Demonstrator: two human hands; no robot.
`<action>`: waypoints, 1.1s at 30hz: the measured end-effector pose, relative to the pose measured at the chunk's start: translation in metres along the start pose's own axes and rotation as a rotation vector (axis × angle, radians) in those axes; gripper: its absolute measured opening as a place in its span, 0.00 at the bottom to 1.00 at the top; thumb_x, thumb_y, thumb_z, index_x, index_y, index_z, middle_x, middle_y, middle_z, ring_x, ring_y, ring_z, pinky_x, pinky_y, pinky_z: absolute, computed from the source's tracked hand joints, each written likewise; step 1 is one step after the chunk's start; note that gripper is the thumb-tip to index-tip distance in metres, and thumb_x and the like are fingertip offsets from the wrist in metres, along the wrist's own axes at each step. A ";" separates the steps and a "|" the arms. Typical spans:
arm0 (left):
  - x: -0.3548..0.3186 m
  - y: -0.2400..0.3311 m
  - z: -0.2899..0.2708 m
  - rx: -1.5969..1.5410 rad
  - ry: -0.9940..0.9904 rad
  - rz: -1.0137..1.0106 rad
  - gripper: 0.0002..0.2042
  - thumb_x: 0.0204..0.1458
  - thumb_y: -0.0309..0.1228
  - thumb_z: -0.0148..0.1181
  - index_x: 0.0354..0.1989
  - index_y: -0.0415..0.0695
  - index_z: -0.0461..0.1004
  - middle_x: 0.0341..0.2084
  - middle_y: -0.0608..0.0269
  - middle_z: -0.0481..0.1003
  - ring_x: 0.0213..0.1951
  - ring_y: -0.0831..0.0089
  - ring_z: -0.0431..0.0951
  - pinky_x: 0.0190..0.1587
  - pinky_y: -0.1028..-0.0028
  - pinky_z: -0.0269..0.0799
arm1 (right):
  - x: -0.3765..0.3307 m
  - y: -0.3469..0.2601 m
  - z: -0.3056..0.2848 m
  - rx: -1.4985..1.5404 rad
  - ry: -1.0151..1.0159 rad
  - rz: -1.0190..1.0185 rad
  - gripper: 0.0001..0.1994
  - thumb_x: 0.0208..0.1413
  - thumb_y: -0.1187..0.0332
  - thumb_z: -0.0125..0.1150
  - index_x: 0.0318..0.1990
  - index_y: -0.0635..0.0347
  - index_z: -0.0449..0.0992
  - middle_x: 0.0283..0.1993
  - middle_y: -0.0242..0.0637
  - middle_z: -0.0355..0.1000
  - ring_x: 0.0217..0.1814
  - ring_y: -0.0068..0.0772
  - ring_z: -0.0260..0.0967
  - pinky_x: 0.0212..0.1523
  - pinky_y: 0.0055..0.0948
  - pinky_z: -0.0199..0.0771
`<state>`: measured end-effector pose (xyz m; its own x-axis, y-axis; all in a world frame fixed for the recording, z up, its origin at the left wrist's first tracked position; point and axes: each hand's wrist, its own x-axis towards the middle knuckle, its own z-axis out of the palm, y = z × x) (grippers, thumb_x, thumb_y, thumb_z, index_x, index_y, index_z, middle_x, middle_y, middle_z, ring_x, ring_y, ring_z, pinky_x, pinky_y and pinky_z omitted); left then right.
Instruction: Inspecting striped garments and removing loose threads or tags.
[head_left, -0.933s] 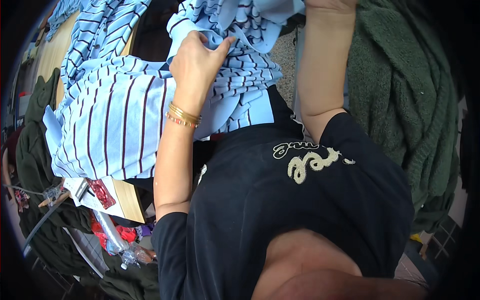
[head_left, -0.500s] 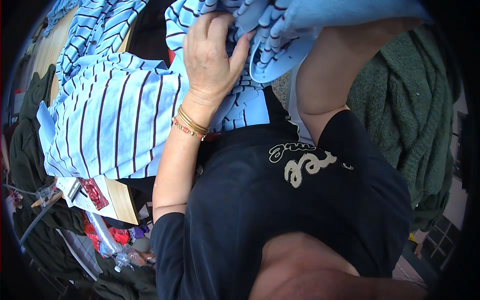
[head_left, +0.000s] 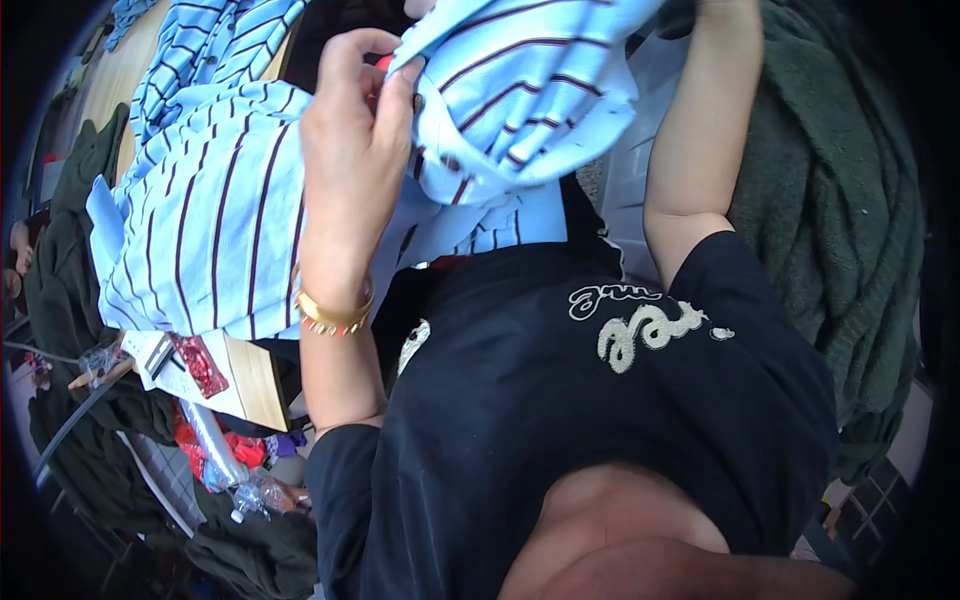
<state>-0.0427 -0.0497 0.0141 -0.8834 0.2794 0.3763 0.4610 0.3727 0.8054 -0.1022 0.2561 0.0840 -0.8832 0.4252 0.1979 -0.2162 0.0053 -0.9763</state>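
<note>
A light blue shirt with dark stripes (head_left: 530, 90) hangs in front of my chest, its buttoned edge curving along the bottom. My left hand (head_left: 358, 140) pinches the shirt's left edge between thumb and fingers, close to a dark button. From the right my right forearm (head_left: 705, 130) reaches up beside the shirt, but the hand itself lies beyond the top of the picture. More blue striped cloth (head_left: 215, 215) lies spread to the left of my left wrist, draped over the wooden table.
A wooden table edge (head_left: 255, 380) carries papers and a red shiny packet (head_left: 200, 366). Below it are a clear plastic roll (head_left: 212, 440) and coloured bags. Dark green knitted cloth (head_left: 830, 230) is heaped on the right, with more dark green cloth (head_left: 65, 260) at far left.
My left hand has moved left and turned, now pinching the shirt's edge. The shirt has opened out flatter, and my right forearm has swung upward, taking its hand out of the picture.
</note>
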 end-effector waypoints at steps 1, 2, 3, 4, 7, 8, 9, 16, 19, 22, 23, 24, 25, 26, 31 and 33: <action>-0.003 -0.018 0.004 0.100 0.015 -0.004 0.08 0.60 0.28 0.60 0.44 0.39 0.72 0.21 0.50 0.77 0.22 0.59 0.78 0.26 0.68 0.70 | -0.005 0.011 0.007 -0.408 -0.010 0.018 0.14 0.60 0.61 0.66 0.41 0.65 0.79 0.35 0.35 0.79 0.38 0.26 0.77 0.38 0.25 0.75; -0.006 -0.021 0.007 0.177 0.018 -0.048 0.08 0.60 0.30 0.60 0.41 0.39 0.73 0.21 0.48 0.77 0.25 0.52 0.79 0.28 0.64 0.72 | -0.014 0.029 0.012 -0.816 -0.020 0.035 0.14 0.59 0.59 0.66 0.40 0.64 0.79 0.33 0.34 0.78 0.36 0.26 0.76 0.37 0.25 0.74; -0.007 -0.030 0.011 0.200 0.028 -0.046 0.08 0.59 0.30 0.61 0.41 0.38 0.74 0.20 0.48 0.77 0.24 0.52 0.79 0.29 0.63 0.72 | -0.019 0.055 0.019 -0.930 -0.002 -0.135 0.14 0.58 0.60 0.66 0.40 0.63 0.80 0.32 0.32 0.77 0.34 0.24 0.74 0.36 0.24 0.73; -0.005 -0.036 0.016 0.215 0.022 -0.033 0.08 0.59 0.30 0.61 0.40 0.38 0.75 0.20 0.49 0.77 0.24 0.52 0.79 0.29 0.62 0.73 | -0.026 0.076 0.021 -1.047 0.037 -0.299 0.13 0.58 0.60 0.66 0.40 0.63 0.80 0.30 0.30 0.77 0.32 0.21 0.73 0.34 0.23 0.71; 0.002 -0.050 0.015 0.249 0.038 -0.061 0.08 0.58 0.31 0.63 0.39 0.38 0.79 0.25 0.51 0.77 0.27 0.56 0.79 0.33 0.62 0.73 | -0.056 0.083 0.032 -0.327 -0.504 -0.122 0.13 0.57 0.64 0.68 0.42 0.65 0.80 0.30 0.29 0.76 0.31 0.17 0.69 0.33 0.20 0.69; 0.001 -0.056 0.011 0.256 0.086 -0.024 0.09 0.58 0.32 0.63 0.39 0.38 0.80 0.28 0.51 0.78 0.29 0.57 0.79 0.35 0.63 0.74 | -0.079 0.066 0.046 -0.170 -0.630 0.007 0.13 0.57 0.65 0.69 0.44 0.66 0.80 0.31 0.28 0.76 0.31 0.15 0.68 0.33 0.19 0.68; 0.004 -0.061 0.011 0.305 0.087 -0.026 0.10 0.57 0.32 0.64 0.38 0.37 0.81 0.34 0.52 0.78 0.34 0.59 0.79 0.39 0.65 0.73 | -0.088 0.045 0.057 -0.252 -0.754 0.167 0.13 0.57 0.66 0.69 0.44 0.67 0.80 0.30 0.29 0.76 0.32 0.14 0.68 0.33 0.19 0.68; 0.001 -0.072 0.011 0.028 0.072 -0.146 0.12 0.62 0.33 0.60 0.38 0.34 0.79 0.30 0.57 0.77 0.31 0.71 0.76 0.35 0.71 0.71 | -0.129 0.053 0.072 -0.521 -0.830 -0.382 0.20 0.51 0.60 0.68 0.50 0.58 0.78 0.41 0.47 0.78 0.45 0.51 0.76 0.46 0.42 0.73; 0.003 -0.073 0.010 -0.127 0.059 -0.165 0.13 0.64 0.35 0.58 0.39 0.35 0.79 0.25 0.64 0.75 0.27 0.79 0.72 0.31 0.77 0.67 | -0.127 0.068 0.076 -0.499 -0.830 -0.463 0.19 0.50 0.65 0.66 0.51 0.59 0.77 0.40 0.48 0.78 0.43 0.53 0.76 0.44 0.43 0.74; 0.001 -0.076 0.008 -0.176 0.059 -0.162 0.13 0.64 0.36 0.57 0.39 0.36 0.78 0.23 0.68 0.73 0.26 0.83 0.68 0.29 0.79 0.65 | -0.123 0.072 0.078 -0.446 -0.819 -0.381 0.20 0.49 0.70 0.65 0.52 0.61 0.76 0.40 0.50 0.78 0.44 0.53 0.77 0.45 0.42 0.75; 0.002 -0.074 0.007 -0.161 0.050 -0.157 0.13 0.64 0.35 0.57 0.40 0.36 0.78 0.24 0.68 0.74 0.25 0.83 0.68 0.28 0.80 0.64 | -0.121 0.074 0.076 -0.376 -0.826 -0.359 0.22 0.48 0.71 0.66 0.53 0.62 0.76 0.42 0.50 0.78 0.45 0.52 0.77 0.46 0.41 0.75; 0.002 -0.075 0.007 -0.163 0.048 -0.161 0.13 0.64 0.35 0.57 0.40 0.36 0.78 0.24 0.68 0.74 0.25 0.83 0.68 0.28 0.80 0.64 | -0.120 0.076 0.075 -0.306 -0.832 -0.336 0.23 0.48 0.71 0.67 0.55 0.63 0.75 0.43 0.51 0.79 0.45 0.51 0.78 0.47 0.41 0.76; 0.001 -0.076 0.007 -0.133 0.060 -0.146 0.13 0.64 0.35 0.57 0.40 0.35 0.78 0.24 0.67 0.74 0.25 0.83 0.68 0.28 0.80 0.64 | -0.118 0.074 0.076 -0.336 -0.863 -0.297 0.25 0.48 0.73 0.68 0.56 0.65 0.75 0.43 0.49 0.79 0.46 0.44 0.78 0.47 0.37 0.76; 0.000 -0.077 0.007 -0.101 0.073 -0.131 0.12 0.64 0.35 0.57 0.40 0.35 0.78 0.24 0.67 0.74 0.25 0.84 0.68 0.28 0.80 0.64 | -0.117 0.073 0.077 -0.335 -0.866 -0.292 0.25 0.48 0.73 0.68 0.56 0.65 0.75 0.43 0.49 0.79 0.46 0.44 0.78 0.47 0.37 0.76; 0.003 -0.070 0.009 -0.069 0.072 -0.119 0.11 0.64 0.31 0.56 0.44 0.36 0.78 0.28 0.63 0.77 0.29 0.80 0.73 0.32 0.79 0.68 | -0.116 0.050 0.063 -0.220 -0.955 -0.156 0.24 0.51 0.80 0.65 0.59 0.65 0.74 0.40 0.42 0.78 0.42 0.28 0.76 0.44 0.26 0.76; 0.000 -0.065 0.008 -0.073 0.053 -0.112 0.11 0.63 0.31 0.57 0.46 0.37 0.78 0.33 0.61 0.77 0.33 0.78 0.74 0.36 0.77 0.70 | -0.109 0.062 0.064 0.054 -1.003 0.212 0.25 0.55 0.83 0.62 0.62 0.66 0.70 0.39 0.39 0.77 0.38 0.23 0.75 0.41 0.21 0.77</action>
<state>-0.0716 -0.0665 -0.0420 -0.9330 0.1915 0.3047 0.3538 0.3325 0.8742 -0.0460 0.1526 0.0076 -0.8415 -0.5395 0.0280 -0.0120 -0.0332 -0.9994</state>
